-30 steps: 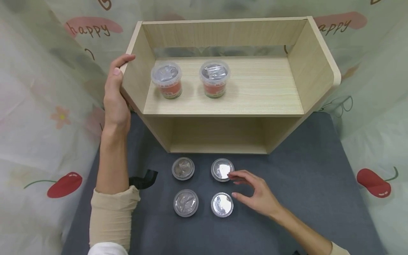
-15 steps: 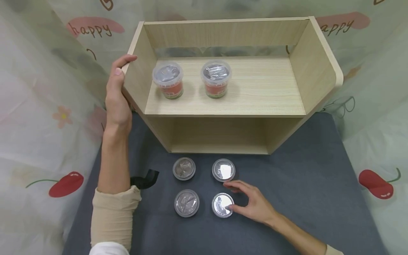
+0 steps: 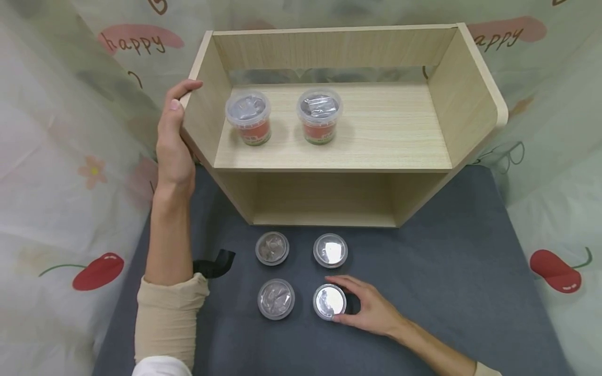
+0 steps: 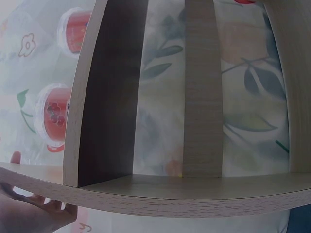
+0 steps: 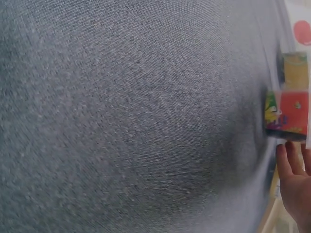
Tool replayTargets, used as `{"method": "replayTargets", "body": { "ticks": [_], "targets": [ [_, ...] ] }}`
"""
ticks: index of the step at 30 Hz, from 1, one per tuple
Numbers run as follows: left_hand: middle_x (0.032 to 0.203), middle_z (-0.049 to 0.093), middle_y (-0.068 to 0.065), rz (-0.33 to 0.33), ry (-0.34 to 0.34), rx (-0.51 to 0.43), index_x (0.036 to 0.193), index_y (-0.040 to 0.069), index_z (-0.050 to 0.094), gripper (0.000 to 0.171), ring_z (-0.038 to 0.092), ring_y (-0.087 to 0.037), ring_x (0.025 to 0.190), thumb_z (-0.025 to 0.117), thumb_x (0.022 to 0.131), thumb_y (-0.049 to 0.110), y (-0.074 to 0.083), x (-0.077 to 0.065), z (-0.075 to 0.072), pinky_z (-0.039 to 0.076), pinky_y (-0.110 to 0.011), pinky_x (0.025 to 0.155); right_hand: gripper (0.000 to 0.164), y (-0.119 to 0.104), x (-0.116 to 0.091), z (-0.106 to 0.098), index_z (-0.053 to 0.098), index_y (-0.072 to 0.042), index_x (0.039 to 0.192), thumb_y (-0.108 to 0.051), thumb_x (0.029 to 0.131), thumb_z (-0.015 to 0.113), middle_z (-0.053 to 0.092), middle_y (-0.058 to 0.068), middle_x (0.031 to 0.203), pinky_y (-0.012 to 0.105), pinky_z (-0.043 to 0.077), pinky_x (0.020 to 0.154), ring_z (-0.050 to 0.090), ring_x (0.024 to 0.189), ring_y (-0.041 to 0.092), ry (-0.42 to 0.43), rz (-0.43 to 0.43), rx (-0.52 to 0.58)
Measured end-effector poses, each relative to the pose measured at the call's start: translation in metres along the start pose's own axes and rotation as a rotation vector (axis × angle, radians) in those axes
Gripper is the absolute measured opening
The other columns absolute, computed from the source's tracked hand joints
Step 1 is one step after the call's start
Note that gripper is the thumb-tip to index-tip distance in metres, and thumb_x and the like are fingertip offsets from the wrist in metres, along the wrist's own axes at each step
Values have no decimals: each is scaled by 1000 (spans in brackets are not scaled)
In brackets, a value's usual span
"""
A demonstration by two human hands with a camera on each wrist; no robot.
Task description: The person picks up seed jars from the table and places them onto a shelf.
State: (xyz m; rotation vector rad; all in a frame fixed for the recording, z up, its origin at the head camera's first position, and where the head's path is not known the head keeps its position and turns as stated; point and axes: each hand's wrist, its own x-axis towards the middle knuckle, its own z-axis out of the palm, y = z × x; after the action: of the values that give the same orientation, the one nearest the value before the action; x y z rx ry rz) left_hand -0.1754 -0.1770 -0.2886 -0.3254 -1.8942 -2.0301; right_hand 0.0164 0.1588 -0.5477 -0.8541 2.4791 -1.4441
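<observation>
My left hand (image 3: 173, 141) grips the left side panel of a pale wooden two-tier shelf (image 3: 338, 169), thumb in front and fingers round the edge. In the left wrist view, that hand (image 4: 36, 213) shows at the lower left. On the dark grey cloth, my right hand (image 3: 369, 308) is beside the front right lidded plastic cup (image 3: 328, 302). Its thumb is at the lid's near edge, its index finger beyond the far edge. In the right wrist view, straight fingers (image 5: 284, 162) lie close to a red-labelled cup (image 5: 287, 115); firm contact cannot be made out.
Two red-labelled cups (image 3: 247, 117) stand on the shelf's upper board, left and centre. Three other lidded cups stand on the cloth: back left (image 3: 272, 248), front left (image 3: 276, 299) and back right (image 3: 331, 250). A black strap (image 3: 215, 264) lies by the left forearm. Printed curtains (image 3: 61, 172) surround the table.
My right hand has moved from between the two right cups toward the front one, its thumb shifting to that cup's near edge. The left hand keeps its hold on the shelf.
</observation>
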Motion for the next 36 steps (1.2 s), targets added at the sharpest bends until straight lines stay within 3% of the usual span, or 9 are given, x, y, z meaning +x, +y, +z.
{"method": "replayTargets", "body": {
  "ticks": [8, 15, 24, 36],
  "targets": [
    [131, 48, -8, 2, -2, -4, 131, 18, 59, 44, 47, -24, 105, 27, 103, 28, -1, 1, 2, 36, -38, 85, 87, 9, -6, 6, 50, -17, 147, -33, 72, 90, 54, -9, 143, 35, 42, 106, 52, 130, 15, -28, 44, -22],
    [132, 48, -8, 5, -5, -11, 131, 18, 59, 43, 47, -24, 105, 27, 103, 28, 0, 1, 2, 35, -38, 85, 87, 13, -9, 12, 49, -15, 148, -32, 73, 89, 54, -7, 143, 38, 42, 105, 52, 130, 18, -20, 50, -28],
    [133, 48, -8, 15, -4, -18, 131, 17, 59, 43, 46, -24, 107, 28, 103, 27, -1, 0, 1, 35, -36, 87, 83, 11, -9, 15, 50, -14, 147, -33, 76, 87, 56, -4, 142, 32, 42, 105, 54, 129, 19, 15, 34, 7],
    [135, 47, -7, 34, -8, -17, 131, 16, 59, 43, 44, -23, 113, 29, 103, 28, -1, 0, 2, 34, -33, 91, 81, 13, -8, 16, 56, -15, 142, -27, 70, 91, 59, -4, 138, 27, 41, 105, 56, 126, 19, 50, 38, 40]
  ]
}}
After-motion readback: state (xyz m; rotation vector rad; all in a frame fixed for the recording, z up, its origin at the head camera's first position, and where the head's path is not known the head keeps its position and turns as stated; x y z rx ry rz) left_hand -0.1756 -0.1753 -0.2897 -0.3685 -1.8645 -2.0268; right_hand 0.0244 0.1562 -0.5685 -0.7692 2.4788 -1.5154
